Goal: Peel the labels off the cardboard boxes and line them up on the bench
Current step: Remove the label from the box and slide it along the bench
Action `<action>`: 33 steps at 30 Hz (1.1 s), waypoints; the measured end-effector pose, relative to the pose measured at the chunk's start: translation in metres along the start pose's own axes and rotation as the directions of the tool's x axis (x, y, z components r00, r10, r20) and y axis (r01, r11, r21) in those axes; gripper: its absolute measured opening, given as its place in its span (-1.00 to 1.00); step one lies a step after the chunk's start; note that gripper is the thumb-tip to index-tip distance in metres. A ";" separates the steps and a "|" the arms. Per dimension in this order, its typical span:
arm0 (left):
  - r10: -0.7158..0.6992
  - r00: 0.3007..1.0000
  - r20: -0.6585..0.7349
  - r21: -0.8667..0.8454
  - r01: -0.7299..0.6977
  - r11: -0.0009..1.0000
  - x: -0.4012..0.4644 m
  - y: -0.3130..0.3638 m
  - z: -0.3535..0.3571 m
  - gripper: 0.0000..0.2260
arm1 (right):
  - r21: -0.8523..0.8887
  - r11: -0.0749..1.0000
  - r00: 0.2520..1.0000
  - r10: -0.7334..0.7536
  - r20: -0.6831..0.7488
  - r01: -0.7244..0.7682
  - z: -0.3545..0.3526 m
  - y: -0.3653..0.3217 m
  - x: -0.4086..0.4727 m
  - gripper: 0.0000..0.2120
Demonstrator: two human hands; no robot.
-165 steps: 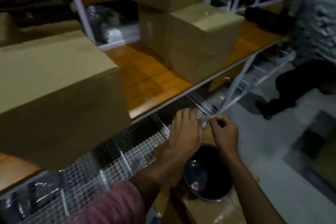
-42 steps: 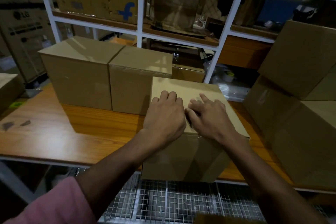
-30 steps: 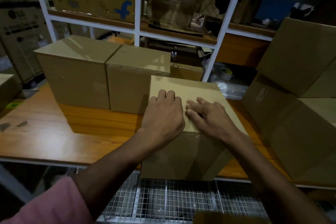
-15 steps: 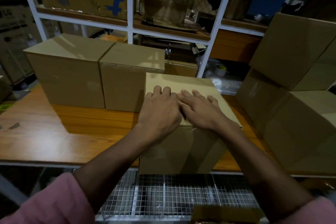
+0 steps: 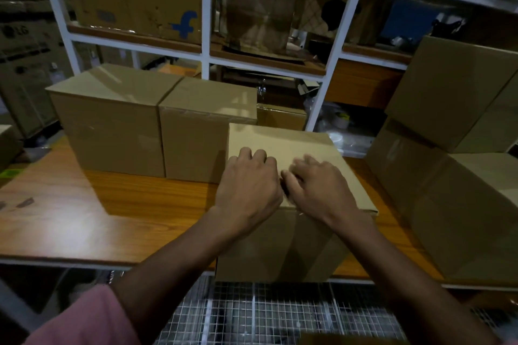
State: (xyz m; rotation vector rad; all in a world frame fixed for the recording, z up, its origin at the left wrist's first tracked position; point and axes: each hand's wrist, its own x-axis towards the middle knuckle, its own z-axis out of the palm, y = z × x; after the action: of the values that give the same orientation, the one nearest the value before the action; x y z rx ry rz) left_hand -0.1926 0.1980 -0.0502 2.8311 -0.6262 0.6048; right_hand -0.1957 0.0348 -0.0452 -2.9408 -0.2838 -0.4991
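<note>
Hands (image 5: 283, 187) atop closed cardboard box (image 5: 280, 244)

the left hand (image 5: 248, 186) and right hand (image 5: 318, 187) cover whatever lies between them on the box (image 5: 280, 143); fingertips blurred.

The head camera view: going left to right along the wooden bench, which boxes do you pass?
Large left box → box touching it → box under both hands → stacked boxes at right.
</note>
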 end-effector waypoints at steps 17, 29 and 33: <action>-0.021 1.000 -0.001 -0.017 0.021 1.000 0.001 -0.002 0.001 -0.67 | 0.034 0.997 0.989 0.065 0.134 -0.071 0.009 0.002 0.010 -0.58; -0.013 0.999 -0.032 -0.036 0.011 0.999 0.002 -0.004 0.003 -0.68 | 0.081 0.997 0.999 0.023 -0.035 -0.020 0.004 0.003 -0.003 -0.60; -0.014 1.000 -0.016 -0.025 0.014 1.000 0.002 -0.001 0.001 -0.66 | 0.161 0.980 0.991 -0.124 0.050 0.114 0.000 0.004 -0.007 -0.59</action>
State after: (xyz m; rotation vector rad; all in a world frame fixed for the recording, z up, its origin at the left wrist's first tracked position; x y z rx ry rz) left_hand -0.1904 0.1980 -0.0504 2.8019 -0.6060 0.6131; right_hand -0.2017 0.0297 -0.0483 -2.7993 -0.4856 -0.3850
